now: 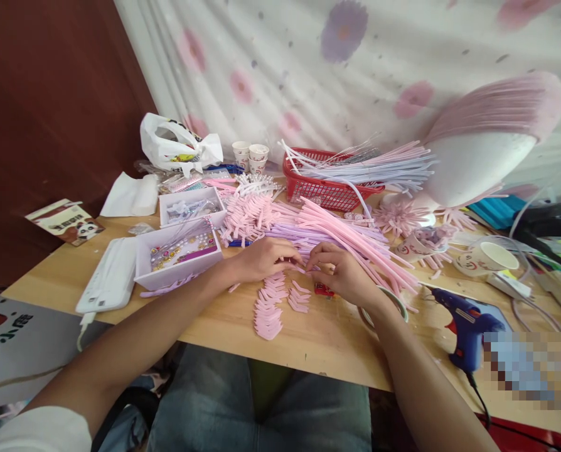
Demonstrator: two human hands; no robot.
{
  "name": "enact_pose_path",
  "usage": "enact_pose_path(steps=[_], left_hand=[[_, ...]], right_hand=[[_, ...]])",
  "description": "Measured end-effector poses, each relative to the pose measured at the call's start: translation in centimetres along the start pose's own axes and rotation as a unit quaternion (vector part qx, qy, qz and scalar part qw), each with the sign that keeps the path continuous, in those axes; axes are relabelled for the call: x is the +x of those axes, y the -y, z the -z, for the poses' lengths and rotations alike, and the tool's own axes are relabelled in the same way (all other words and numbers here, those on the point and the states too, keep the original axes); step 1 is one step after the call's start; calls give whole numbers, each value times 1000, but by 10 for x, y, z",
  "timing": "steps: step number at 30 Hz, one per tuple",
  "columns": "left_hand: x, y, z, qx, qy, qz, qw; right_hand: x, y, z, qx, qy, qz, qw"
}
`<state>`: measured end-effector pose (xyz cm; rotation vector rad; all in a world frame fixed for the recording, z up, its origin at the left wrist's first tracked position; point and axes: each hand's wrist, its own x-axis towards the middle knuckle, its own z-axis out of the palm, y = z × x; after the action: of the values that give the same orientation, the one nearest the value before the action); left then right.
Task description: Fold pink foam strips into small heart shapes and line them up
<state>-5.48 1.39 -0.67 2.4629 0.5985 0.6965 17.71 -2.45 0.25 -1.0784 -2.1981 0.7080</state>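
My left hand (267,257) and my right hand (339,271) meet over the middle of the table, fingertips pinched close together. Between them runs a short pink-lilac piece of pipe cleaner (301,269), partly hidden by the fingers. Just below, bent pink pipe cleaner pieces (268,314) lie stacked in a column, with a shorter row (299,297) to their right. Long pink pipe cleaners (341,229) and lilac ones (287,235) lie behind my hands. A small red object (324,289) sits under my right hand, and a roll of tape (398,302) is partly behind my right wrist.
White boxes of beads (144,276) and a power bank (108,276) stand left. A red basket (327,191) of pipe cleaners is at the back. To the right are paper cups (482,258), a blue glue gun (469,326) and a white dome topped with pink strands (482,163).
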Motion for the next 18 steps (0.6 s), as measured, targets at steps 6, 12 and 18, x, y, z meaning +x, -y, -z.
enact_pose_path(steps=[6, 12, 18], left_hand=[[-1, 2, -4, 18, 11, -4, 1000], [-1, 0, -4, 50, 5, -12, 999], [0, -2, -3, 51, 22, -25, 998]], right_hand=[[0, 3, -1, -13, -6, -8, 1000], [0, 6, -2, 18, 11, -3, 1000], [0, 6, -1, 58, 39, -1, 998]])
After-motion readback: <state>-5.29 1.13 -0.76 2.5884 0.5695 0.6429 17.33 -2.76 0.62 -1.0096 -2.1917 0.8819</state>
